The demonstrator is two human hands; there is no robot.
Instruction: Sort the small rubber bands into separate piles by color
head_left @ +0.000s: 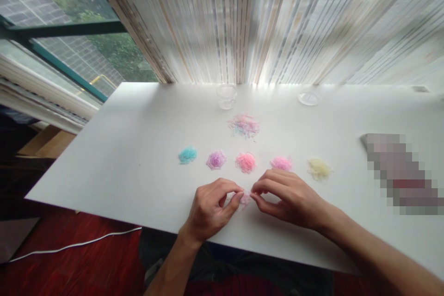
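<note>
My left hand (215,206) is closed in a pinch, thumb and forefinger tips at the left side of a small pale pink pile (245,199) of what look like tiny rubber bands. From the right, my right hand (287,196) pinches at the same pile's other side. Anything between the fingertips is too small to make out. Just beyond the hands lie a turquoise pile (188,154), a purple pile (217,159), a coral pink pile (246,162), a pink pile (281,163) partly behind my right hand, and a pale yellow pile (319,169).
Farther back on the white table (114,148) lies a mixed-colour pile (244,125). A clear round container (226,97) and a clear lid (308,98) are near the striped curtain (243,23). At the right lies a blurred-out flat object (402,171).
</note>
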